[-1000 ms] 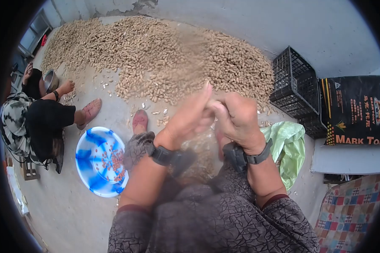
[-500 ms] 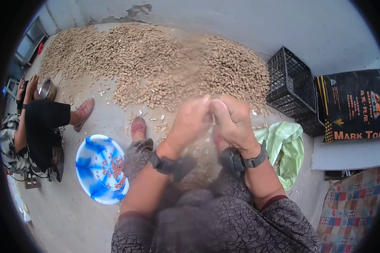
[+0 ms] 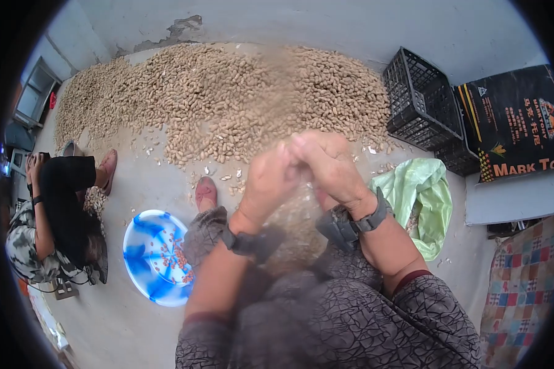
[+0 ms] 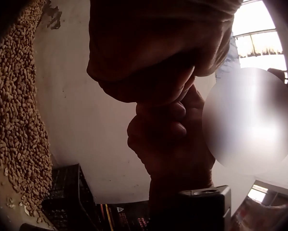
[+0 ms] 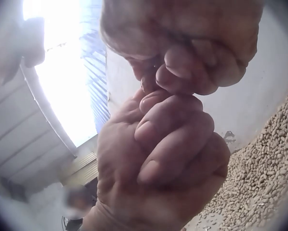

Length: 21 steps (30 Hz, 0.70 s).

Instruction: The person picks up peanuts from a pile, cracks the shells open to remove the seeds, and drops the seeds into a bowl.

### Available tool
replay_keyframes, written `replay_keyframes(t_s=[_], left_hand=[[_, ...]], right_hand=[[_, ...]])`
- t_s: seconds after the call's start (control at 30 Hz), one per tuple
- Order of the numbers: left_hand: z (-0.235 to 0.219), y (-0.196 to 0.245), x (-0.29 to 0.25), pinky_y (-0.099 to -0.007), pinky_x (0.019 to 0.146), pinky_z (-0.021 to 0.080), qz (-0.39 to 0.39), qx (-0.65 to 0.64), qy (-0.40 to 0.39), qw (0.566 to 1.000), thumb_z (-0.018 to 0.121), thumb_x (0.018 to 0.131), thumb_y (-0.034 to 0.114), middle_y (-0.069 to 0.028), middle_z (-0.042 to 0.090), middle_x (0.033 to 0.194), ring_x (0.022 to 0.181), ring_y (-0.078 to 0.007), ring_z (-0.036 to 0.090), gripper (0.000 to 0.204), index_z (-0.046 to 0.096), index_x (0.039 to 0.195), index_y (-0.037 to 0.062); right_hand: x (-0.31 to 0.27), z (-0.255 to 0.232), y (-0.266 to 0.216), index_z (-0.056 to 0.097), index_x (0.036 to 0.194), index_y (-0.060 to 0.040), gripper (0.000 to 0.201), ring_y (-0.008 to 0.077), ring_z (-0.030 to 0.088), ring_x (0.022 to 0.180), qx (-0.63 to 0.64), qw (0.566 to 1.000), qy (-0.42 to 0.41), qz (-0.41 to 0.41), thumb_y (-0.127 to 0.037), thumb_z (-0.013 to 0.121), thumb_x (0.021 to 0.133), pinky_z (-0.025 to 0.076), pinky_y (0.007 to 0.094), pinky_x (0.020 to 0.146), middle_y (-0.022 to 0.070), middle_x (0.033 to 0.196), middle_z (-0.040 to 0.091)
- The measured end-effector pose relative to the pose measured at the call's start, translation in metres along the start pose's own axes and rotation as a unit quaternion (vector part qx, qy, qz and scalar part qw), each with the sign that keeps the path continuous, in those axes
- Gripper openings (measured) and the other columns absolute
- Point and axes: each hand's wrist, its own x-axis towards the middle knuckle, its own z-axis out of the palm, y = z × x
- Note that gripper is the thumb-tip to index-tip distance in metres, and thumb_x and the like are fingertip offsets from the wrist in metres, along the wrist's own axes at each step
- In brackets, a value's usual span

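My left hand [image 3: 268,187] and right hand [image 3: 332,166] meet in front of me over my lap, thumbs side by side. In the right wrist view the left hand [image 5: 163,154] is below and the right hand [image 5: 192,48] above, their fingers curled toward each other. A small brownish peanut [image 5: 145,85] shows between the fingertips, mostly covered by them. Seen from the left wrist, both hands are dark and hide what they pinch. Beyond them spreads a large heap of unshelled peanuts [image 3: 215,92] on the floor.
A blue-and-white basin [image 3: 143,241] with reddish shelled peanuts [image 3: 176,258] stands at my left. To my right lies a green bag [image 3: 436,184]; behind it are black crates [image 3: 412,101] and a black sack [image 3: 511,123]. Another person [image 3: 43,227] sits at far left beside a metal bowl [image 3: 72,149].
My hands have drawn closer together, the left one's raised fingers now folded in against the right. The other person's hands have lifted from near the bowl and come together. The head view has shifted slightly.
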Motion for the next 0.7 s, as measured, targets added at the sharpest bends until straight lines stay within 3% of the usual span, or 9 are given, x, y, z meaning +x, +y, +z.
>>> replay_keyframes(t_s=[0.03,0.07,0.1,0.13,0.17,0.23,0.37,0.43,0.7], left_hand=[[0.001,-0.001,0.002,-0.0342,0.056,0.048,0.119,0.107,0.026,0.987,0.06,0.071,-0.004,-0.0125,0.058,0.075,0.065,-0.0285,0.059,0.018,0.054,0.087,0.0027],[0.002,-0.001,0.002,-0.0342,0.056,0.048,0.12,0.108,0.023,0.987,0.06,0.071,-0.004,-0.0125,0.058,0.075,0.065,-0.0285,0.059,0.018,0.054,0.087,0.0027],[0.002,0.011,0.006,-0.0319,0.049,0.039,0.135,0.107,0.03,0.985,0.053,0.079,0.001,-0.008,0.048,0.064,0.054,-0.0238,0.049,0.004,0.05,0.081,0.003],[0.003,0.017,0.008,-0.0295,0.042,0.031,0.15,0.107,0.038,0.982,0.045,0.088,0.005,-0.0035,0.039,0.054,0.043,-0.0192,0.039,0.013,0.046,0.075,0.0032],[0.004,0.015,0.009,-0.0295,0.042,0.031,0.149,0.11,0.037,0.982,0.045,0.088,0.005,-0.0035,0.039,0.054,0.043,-0.0192,0.039,0.013,0.046,0.075,0.0032],[0.005,0.008,0.011,-0.0267,0.04,0.027,0.267,0.166,0.089,0.945,0.039,0.093,0.015,-0.0007,0.036,0.051,0.041,-0.0143,0.036,0.024,0.045,0.072,0.0068],[-0.001,0.008,0.004,-0.0295,0.044,0.031,0.244,0.172,0.064,0.952,0.045,0.088,0.013,-0.0035,0.041,0.057,0.047,-0.0183,0.041,0.014,0.047,0.078,0.0049],[-0.004,0.009,0.001,-0.0314,0.046,0.033,0.23,0.176,0.054,0.956,0.049,0.085,0.012,-0.0053,0.044,0.061,0.051,-0.021,0.043,0.009,0.048,0.082,0.0037],[-0.012,0.012,0.003,-0.0388,0.056,0.043,0.19,0.176,0.009,0.966,0.065,0.073,0.006,-0.0126,0.056,0.077,0.067,-0.0319,0.055,0.029,0.051,0.097,-0.0013]], right_hand=[[0.0,0.0,0.002,0.058,0.077,0.0012,0.025,0.0084,0.053,0.058,0.004,1.0,0.003,-0.005,-0.016,0.048,0.093,0.043,0.0225,0.053,0.0036,0.065,0.057],[-0.001,-0.001,0.001,0.058,0.077,0.0012,0.025,0.0084,0.053,0.058,0.006,1.0,0.005,-0.007,-0.016,0.048,0.093,0.043,0.0225,0.053,0.0036,0.065,0.057],[-0.003,0.001,-0.004,0.058,0.076,0.0015,0.026,0.0085,0.053,0.058,0.0,1.0,0.001,-0.01,-0.016,0.049,0.093,0.043,0.0228,0.053,0.0039,0.065,0.057],[-0.004,0.002,-0.006,0.058,0.075,0.0017,0.026,0.0087,0.053,0.058,-0.005,1.0,-0.004,-0.013,-0.016,0.049,0.092,0.043,0.0231,0.053,0.0042,0.066,0.058],[-0.004,0.0,-0.005,0.058,0.075,0.0017,0.026,0.0087,0.053,0.058,-0.002,1.0,-0.004,-0.013,-0.016,0.049,0.092,0.043,0.0231,0.053,0.0042,0.066,0.058],[-0.003,-0.004,-0.001,0.059,0.075,0.0019,0.023,0.0085,0.053,0.058,-0.109,0.987,-0.038,-0.112,-0.014,0.052,0.091,0.043,0.024,0.053,0.0052,0.067,0.058],[-0.011,0.004,-0.005,0.059,0.078,0.0015,0.017,0.0091,0.053,0.056,0.032,0.999,-0.007,-0.038,-0.011,0.054,0.088,0.042,0.0255,0.051,0.0061,0.064,0.057],[-0.006,0.003,0.0,0.057,0.078,0.0009,0.015,0.0105,0.051,0.053,-0.14,0.971,0.008,-0.194,-0.012,0.059,0.085,0.041,0.0268,0.048,0.0071,0.06,0.055],[-0.007,-0.003,0.0,0.054,0.068,0.0005,0.019,0.0119,0.049,0.052,-0.275,0.948,0.021,-0.156,-0.011,0.064,0.08,0.04,0.0266,0.048,0.0046,0.06,0.054]])
